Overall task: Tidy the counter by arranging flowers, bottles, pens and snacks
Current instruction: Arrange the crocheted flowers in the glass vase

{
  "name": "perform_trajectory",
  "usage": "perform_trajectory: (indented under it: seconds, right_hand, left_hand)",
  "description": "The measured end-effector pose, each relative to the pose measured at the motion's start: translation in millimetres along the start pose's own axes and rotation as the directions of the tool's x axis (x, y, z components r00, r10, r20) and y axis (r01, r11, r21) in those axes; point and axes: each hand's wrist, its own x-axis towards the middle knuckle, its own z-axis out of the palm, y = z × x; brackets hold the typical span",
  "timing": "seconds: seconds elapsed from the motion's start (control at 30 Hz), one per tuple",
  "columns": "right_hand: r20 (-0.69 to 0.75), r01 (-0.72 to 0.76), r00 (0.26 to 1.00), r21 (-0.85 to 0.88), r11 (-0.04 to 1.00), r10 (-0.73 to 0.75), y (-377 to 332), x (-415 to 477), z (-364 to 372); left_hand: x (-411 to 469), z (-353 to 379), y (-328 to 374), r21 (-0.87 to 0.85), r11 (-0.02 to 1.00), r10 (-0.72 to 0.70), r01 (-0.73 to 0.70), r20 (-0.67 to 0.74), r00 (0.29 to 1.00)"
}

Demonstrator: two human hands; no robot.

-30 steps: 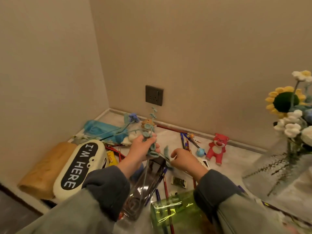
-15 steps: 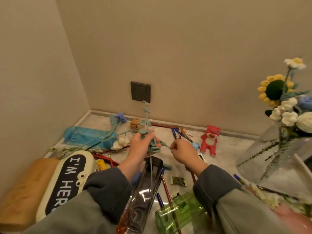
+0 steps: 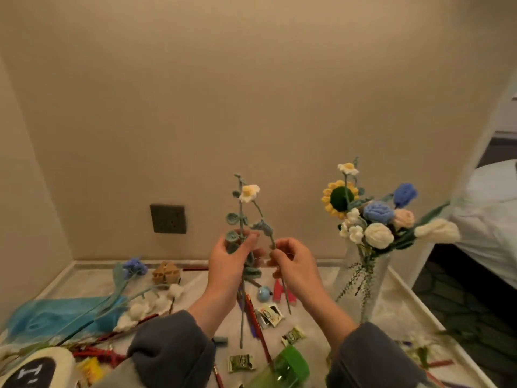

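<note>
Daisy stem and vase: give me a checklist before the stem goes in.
1. Right hand pinching the daisy stem: ok.
2. Left hand holding the leafy sprig apart from it: ok.
3. Stem lifted off the counter: ok.
4. Vase upright: ok.
5. Room in the vase mouth among the flowers: cannot tell.
6. Path to the vase free: ok.

Counter (image 3: 321, 312) layout, corner to edge

Vase (image 3: 363, 278) of flowers stands right; wall socket (image 3: 168, 219) behind left; loose flower stems (image 3: 123, 298) lie left; pens (image 3: 258, 326) and snack packets (image 3: 241, 362) lie centre, before the raised hands.
</note>
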Motion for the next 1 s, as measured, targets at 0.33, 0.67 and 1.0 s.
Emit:
perform_trajectory:
  seconds: [0.33,0.67,1.0]
  right_hand:
    - [-0.1,0.043,0.994,-0.044,0.998,-0.047,6.7,-37.2,-129.7]
    - [-0.173,0.315,0.917,-0.239,0.918,-0.36,-20.0,-33.1,-214.0]
    - [-0.328,0.376,0.806,-0.361,0.854,-0.493,-53.5,-9.4,-234.6]
  left_hand:
    - [-40.2,129.5,-19.7,-0.051,0.998,0.055,-0.046,0.186,0.981]
    - [-66.0,208.1,-0.4,-0.023,0.97,0.24,-0.24,0.216,0.946]
    - [-70.1,236.4,31.9,-0.119,0.943,0.328,-0.309,0.208,0.921]
